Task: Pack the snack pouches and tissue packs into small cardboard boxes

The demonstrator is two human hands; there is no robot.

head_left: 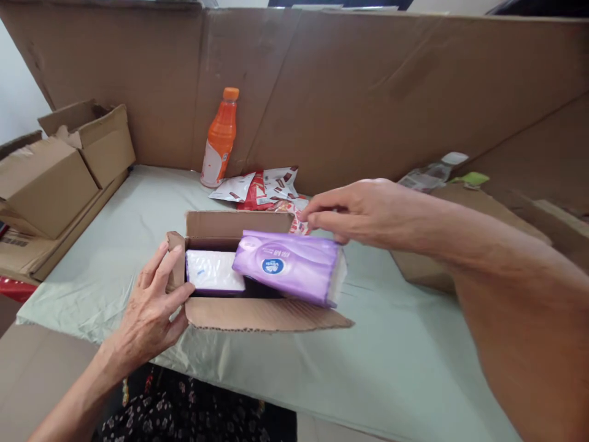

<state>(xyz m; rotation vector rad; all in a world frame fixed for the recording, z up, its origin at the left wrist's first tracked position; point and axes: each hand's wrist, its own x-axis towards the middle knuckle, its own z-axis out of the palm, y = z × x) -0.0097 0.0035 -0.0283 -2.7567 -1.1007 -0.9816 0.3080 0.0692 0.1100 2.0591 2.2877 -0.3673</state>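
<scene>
A small open cardboard box [257, 314] sits on the pale green table cover. My left hand [154, 307] grips the box's left flap, fingers wrapped round it. Inside lies a white tissue pack [212, 273]. A purple tissue pack [289, 265] rests tilted over the box's right side, half in. My right hand [356, 209] reaches from the right, its fingers pressed together on the far top edge of the purple pack.
An orange drink bottle [219, 140] stands at the back by the tall cardboard wall [368, 92]. Red and white snack packets [260, 187] lie behind the box. Empty cardboard boxes [59, 166] are stacked at left; flat cardboard [460, 202] lies at right.
</scene>
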